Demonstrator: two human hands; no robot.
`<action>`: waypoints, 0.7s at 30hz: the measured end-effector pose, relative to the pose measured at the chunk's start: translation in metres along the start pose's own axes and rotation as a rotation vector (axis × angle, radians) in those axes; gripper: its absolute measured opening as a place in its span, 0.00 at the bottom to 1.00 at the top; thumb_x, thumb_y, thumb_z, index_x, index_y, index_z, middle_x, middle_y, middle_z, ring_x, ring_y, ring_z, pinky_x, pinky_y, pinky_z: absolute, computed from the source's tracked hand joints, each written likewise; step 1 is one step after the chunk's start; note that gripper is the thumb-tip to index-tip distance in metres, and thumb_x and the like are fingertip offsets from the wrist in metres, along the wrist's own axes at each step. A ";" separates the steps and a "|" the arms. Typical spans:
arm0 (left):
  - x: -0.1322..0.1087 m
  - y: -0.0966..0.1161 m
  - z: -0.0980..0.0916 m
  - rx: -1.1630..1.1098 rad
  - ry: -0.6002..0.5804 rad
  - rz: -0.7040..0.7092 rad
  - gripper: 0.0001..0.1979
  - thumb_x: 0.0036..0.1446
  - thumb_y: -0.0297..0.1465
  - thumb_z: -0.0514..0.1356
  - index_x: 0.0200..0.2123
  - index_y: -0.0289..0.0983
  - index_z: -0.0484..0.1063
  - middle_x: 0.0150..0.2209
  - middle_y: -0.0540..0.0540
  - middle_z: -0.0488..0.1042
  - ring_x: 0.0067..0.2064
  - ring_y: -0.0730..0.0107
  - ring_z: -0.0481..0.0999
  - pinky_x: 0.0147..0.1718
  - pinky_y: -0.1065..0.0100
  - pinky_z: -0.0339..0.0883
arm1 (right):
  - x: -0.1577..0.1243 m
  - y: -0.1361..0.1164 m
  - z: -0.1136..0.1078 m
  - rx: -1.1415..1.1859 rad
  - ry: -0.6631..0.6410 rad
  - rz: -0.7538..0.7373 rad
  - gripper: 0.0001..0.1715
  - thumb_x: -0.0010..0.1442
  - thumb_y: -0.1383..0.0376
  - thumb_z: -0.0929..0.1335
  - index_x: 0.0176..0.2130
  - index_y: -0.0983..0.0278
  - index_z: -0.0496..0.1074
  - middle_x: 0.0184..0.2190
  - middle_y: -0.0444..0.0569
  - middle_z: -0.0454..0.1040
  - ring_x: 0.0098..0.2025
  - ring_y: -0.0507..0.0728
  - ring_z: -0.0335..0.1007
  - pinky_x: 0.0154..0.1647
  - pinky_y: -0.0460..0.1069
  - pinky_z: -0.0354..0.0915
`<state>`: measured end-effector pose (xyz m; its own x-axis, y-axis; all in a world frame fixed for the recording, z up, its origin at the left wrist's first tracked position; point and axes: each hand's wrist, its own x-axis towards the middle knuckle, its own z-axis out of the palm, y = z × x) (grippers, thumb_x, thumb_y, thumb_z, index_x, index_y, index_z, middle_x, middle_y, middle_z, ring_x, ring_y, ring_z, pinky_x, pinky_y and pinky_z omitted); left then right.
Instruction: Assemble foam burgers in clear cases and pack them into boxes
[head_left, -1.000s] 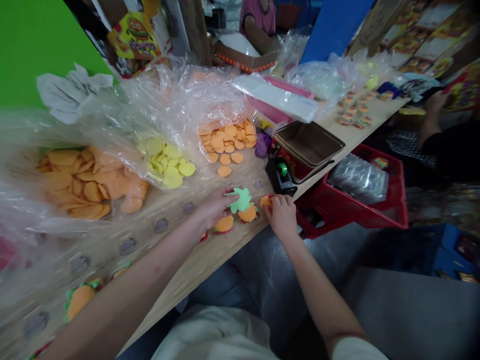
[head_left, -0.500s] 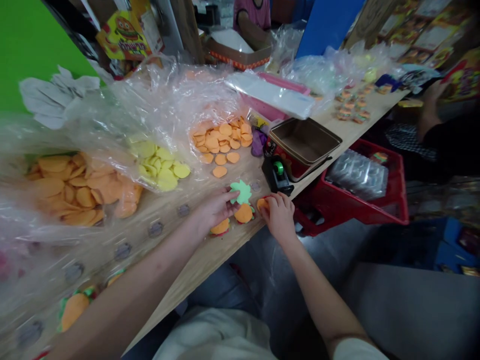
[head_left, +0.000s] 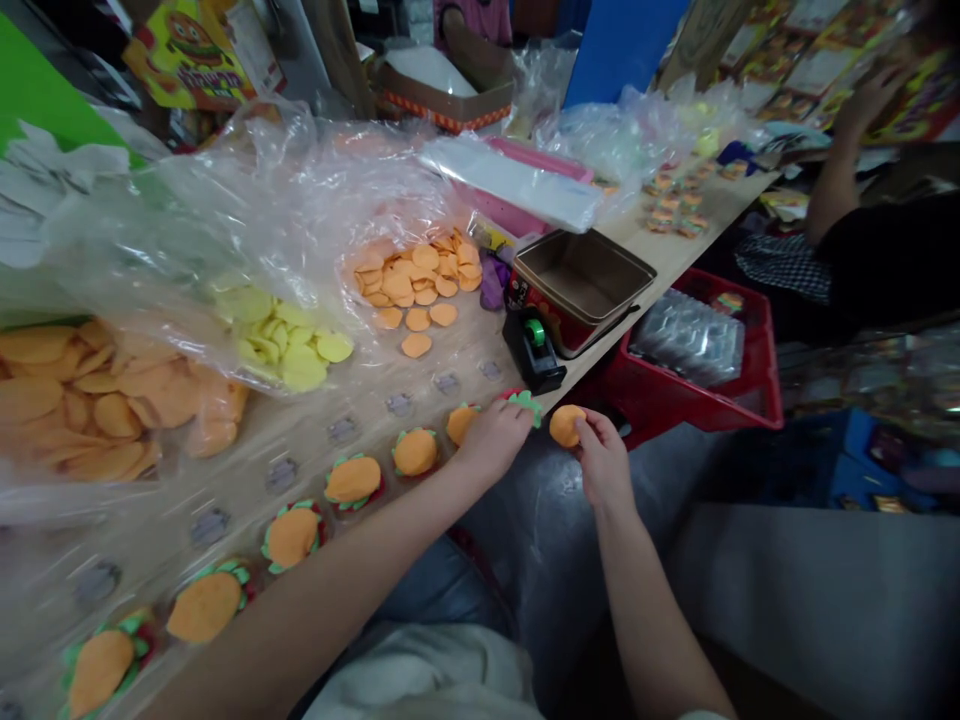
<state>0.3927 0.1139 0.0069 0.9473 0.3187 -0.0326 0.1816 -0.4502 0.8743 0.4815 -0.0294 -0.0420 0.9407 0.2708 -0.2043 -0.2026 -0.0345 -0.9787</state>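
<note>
My right hand (head_left: 606, 468) pinches an orange disc (head_left: 568, 426) by its right edge, just off the front edge of the table. My left hand (head_left: 495, 438) has its fingers curled over a green frilly lettuce-shaped piece (head_left: 527, 408) at the right end of a row of small stacks; some red shows beside it. The row of burger-like stacks runs along the front edge, each with an orange top over green and red layers, such as this orange-topped stack (head_left: 415, 452). Partly behind my left hand is another orange-topped stack (head_left: 459, 424).
Behind the row lie clear bags with loose orange discs (head_left: 420, 275) and yellow discs (head_left: 304, 350). A black tape dispenser (head_left: 531, 350) and an open tin (head_left: 585, 275) stand on the right. Below is a red crate (head_left: 701, 400) with clear packs. Other people sit nearby.
My left hand has moved right along the row with the green piece, now low at the row's end. My right hand has lifted an orange disc away from the table edge. The view has shifted.
</note>
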 end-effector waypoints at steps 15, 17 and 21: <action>-0.028 -0.004 -0.010 0.737 0.065 0.133 0.23 0.55 0.36 0.55 0.53 0.36 0.60 0.54 0.36 0.63 0.57 0.51 0.57 0.55 0.51 0.47 | 0.006 -0.033 0.024 -0.116 -0.094 -0.095 0.20 0.51 0.54 0.67 0.39 0.64 0.69 0.30 0.46 0.72 0.30 0.53 0.67 0.22 0.45 0.61; -0.018 -0.004 -0.013 0.741 0.123 0.055 0.20 0.58 0.35 0.51 0.54 0.36 0.59 0.49 0.37 0.66 0.51 0.54 0.63 0.49 0.54 0.54 | 0.006 -0.035 0.027 -0.124 -0.122 -0.099 0.20 0.51 0.53 0.67 0.39 0.64 0.69 0.31 0.46 0.72 0.30 0.53 0.67 0.22 0.44 0.61; 0.004 -0.006 -0.024 0.784 0.173 0.015 0.18 0.57 0.36 0.52 0.49 0.34 0.64 0.45 0.36 0.67 0.48 0.50 0.62 0.43 0.55 0.57 | 0.004 -0.036 0.032 -0.143 -0.175 -0.085 0.21 0.51 0.52 0.67 0.40 0.64 0.69 0.32 0.47 0.73 0.30 0.53 0.67 0.22 0.44 0.61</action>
<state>0.3890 0.1375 0.0130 0.9083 0.4040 0.1083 0.3627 -0.8898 0.2770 0.4835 0.0035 -0.0070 0.8885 0.4411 -0.1263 -0.0723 -0.1372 -0.9879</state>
